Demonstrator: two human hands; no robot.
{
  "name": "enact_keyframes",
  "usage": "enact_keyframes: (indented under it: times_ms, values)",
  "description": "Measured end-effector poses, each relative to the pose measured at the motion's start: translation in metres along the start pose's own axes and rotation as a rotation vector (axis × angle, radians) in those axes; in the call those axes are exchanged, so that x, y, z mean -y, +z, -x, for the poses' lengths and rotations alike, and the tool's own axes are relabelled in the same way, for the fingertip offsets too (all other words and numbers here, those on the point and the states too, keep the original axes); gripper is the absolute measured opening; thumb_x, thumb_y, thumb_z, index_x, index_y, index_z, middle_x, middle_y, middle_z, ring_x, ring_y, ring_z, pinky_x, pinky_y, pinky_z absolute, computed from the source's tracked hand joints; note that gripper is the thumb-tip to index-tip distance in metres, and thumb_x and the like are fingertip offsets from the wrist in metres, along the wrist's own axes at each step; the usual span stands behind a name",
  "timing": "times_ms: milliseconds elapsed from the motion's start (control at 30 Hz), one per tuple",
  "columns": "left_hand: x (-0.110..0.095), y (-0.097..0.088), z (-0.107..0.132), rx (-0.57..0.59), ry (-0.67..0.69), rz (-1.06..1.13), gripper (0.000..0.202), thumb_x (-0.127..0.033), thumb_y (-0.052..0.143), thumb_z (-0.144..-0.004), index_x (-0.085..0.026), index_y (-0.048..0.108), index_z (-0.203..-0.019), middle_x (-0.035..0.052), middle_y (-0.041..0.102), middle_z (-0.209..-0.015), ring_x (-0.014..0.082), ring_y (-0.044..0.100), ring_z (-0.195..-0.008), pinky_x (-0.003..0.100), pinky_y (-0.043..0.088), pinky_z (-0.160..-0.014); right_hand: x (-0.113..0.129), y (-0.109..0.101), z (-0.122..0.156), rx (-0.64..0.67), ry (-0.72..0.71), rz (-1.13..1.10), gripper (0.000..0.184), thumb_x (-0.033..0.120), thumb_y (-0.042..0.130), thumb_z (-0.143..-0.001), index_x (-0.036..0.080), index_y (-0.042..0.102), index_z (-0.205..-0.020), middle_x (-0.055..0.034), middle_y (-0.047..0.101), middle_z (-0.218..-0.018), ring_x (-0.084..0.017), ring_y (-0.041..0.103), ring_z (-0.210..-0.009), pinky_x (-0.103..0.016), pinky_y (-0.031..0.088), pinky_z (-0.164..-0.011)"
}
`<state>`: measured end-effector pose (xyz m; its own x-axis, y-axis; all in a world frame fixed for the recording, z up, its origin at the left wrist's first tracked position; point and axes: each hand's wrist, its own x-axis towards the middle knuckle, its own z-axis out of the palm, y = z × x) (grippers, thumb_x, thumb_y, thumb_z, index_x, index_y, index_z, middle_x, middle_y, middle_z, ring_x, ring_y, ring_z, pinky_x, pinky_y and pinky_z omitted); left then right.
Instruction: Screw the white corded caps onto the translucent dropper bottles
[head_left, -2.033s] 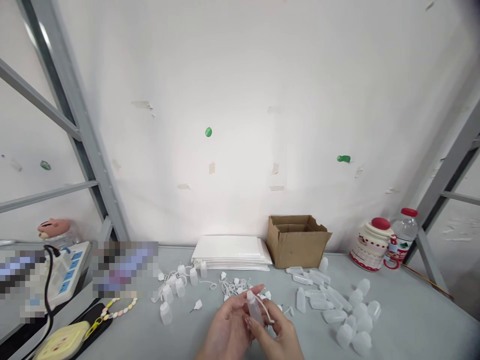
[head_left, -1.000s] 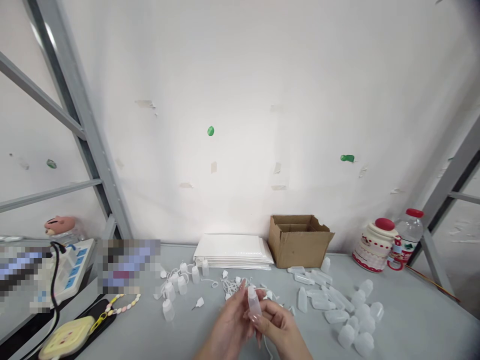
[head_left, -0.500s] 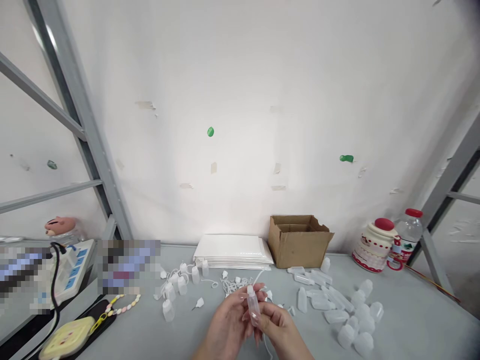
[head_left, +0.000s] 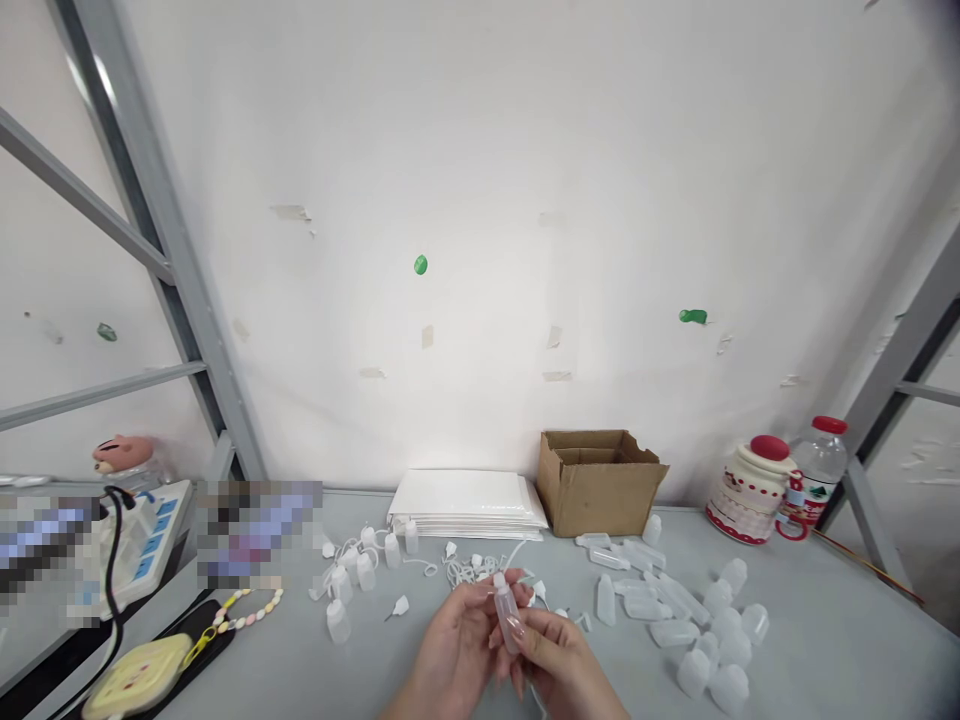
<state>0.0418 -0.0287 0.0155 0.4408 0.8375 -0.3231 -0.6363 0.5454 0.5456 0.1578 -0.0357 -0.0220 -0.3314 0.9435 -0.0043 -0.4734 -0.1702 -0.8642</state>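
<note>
A small translucent plastic bottle (head_left: 505, 606) with a white top stands tilted between my two hands, low in the middle of the view. My right hand (head_left: 551, 645) pinches its lower part between thumb and fingers. On the other side, my left hand (head_left: 461, 635) is closed around the bottle's upper part, with fingers behind it. Part of a thin white cord shows below the hands. Just behind them lies a heap of white corded caps (head_left: 472, 570). To the left are several small capped bottles (head_left: 339, 622) and one loose white cap (head_left: 400, 606).
Several uncapped translucent bottles (head_left: 673, 633) lie scattered on the right. An open cardboard box (head_left: 600, 495) and a stack of white sheets (head_left: 465, 505) stand against the wall. A decorated jar (head_left: 750, 495) sits at back right; a power strip (head_left: 161, 540) and yellow case (head_left: 139, 678) are left.
The right thumb has shifted slightly up along the bottle. Both hands keep about the same place, and the cord below them shows less.
</note>
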Motion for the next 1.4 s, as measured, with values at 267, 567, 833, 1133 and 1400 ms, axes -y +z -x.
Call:
enact_keyframes:
  times_ms: [267,567,833,1133,1400]
  values:
    - [0.002,0.001,-0.002,0.008,-0.003,0.093,0.023,-0.014,0.046,-0.073,-0.009,0.067,-0.079,0.0061,0.066,-0.065,0.0107,0.051,-0.047,0.023,0.039,-0.051,0.009,0.006,0.003,0.065,0.09,-0.129,0.031,0.042,0.075,-0.058,0.011,0.072,-0.062,-0.0023,0.059,-0.042,-0.005,0.042,-0.036,-0.017,0.024,-0.039]
    - [0.003,-0.005,-0.005,0.101,-0.039,0.17,0.023,-0.015,0.047,-0.074,-0.009,0.069,-0.079,0.0089,0.071,-0.072,0.0169,0.063,-0.07,0.028,0.043,-0.076,0.008,0.003,0.003,0.099,0.103,-0.203,0.029,0.04,0.074,-0.06,0.011,0.071,-0.065,-0.0011,0.058,-0.042,-0.005,0.043,-0.036,-0.016,0.025,-0.04]
    - [0.003,-0.008,-0.006,0.117,-0.067,0.223,0.023,-0.012,0.046,-0.071,-0.011,0.069,-0.071,0.0062,0.072,-0.064,0.0185,0.065,-0.069,0.03,0.043,-0.077,0.008,0.001,0.004,0.103,0.145,-0.246,0.028,0.038,0.076,-0.058,0.01,0.071,-0.062,-0.002,0.06,-0.043,-0.005,0.048,-0.037,-0.016,0.028,-0.042]
    - [0.003,-0.003,-0.001,0.088,0.049,-0.016,0.028,-0.022,0.052,-0.073,-0.013,0.067,-0.094,0.01,0.071,-0.087,0.0179,0.062,-0.075,0.026,0.041,-0.061,0.003,-0.003,0.0,-0.024,-0.062,0.004,0.033,0.045,0.073,-0.06,0.012,0.066,-0.064,-0.001,0.061,-0.049,-0.006,0.045,-0.041,-0.019,0.029,-0.042]
    - [0.008,-0.007,-0.003,-0.025,0.439,-0.511,0.029,-0.036,0.075,-0.057,-0.018,0.07,-0.079,0.0093,0.071,-0.093,0.0259,0.058,-0.094,0.034,0.041,-0.082,-0.005,-0.002,0.002,-0.28,-0.295,0.256,0.028,0.041,0.074,-0.06,0.019,0.057,-0.062,0.0009,0.06,-0.062,-0.012,0.048,-0.054,-0.023,0.038,-0.052]
